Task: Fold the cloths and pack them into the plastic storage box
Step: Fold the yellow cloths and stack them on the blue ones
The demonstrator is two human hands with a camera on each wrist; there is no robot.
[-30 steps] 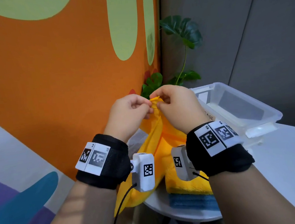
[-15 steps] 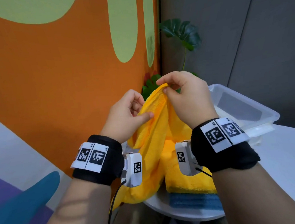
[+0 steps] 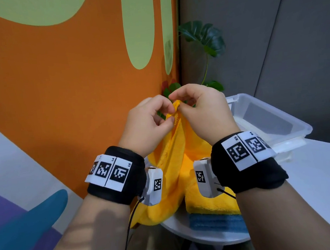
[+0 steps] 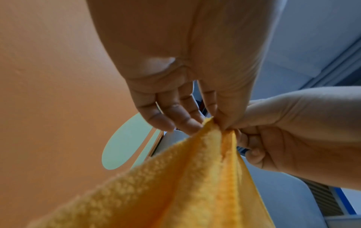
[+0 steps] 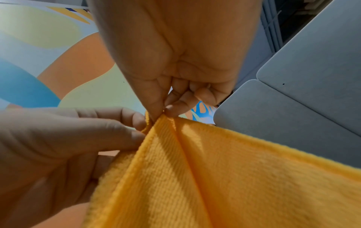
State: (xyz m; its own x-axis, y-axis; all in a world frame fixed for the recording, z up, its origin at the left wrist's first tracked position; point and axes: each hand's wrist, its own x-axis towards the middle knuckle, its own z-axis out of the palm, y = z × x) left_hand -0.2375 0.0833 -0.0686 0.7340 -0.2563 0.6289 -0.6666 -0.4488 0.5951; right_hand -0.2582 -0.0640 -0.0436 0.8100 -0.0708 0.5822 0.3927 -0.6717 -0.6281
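yellow cloth [image 3: 169, 164] pinched by both hands; only head view shows box [image 3: 291, 134].

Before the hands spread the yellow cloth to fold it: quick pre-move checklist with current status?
1. Left hand pinches the yellow cloth at its top: ok.
2. Right hand pinches the same top edge, beside the left: ok.
3. Cloth hangs free below the hands: cannot tell, its lower end drapes at the table edge.
4. Corners identified for an even fold: cannot tell, fabric is bunched.
5. Plastic storage box open with no lid: ok.
6. Folded stack of yellow over blue sits clear of the box: ok.
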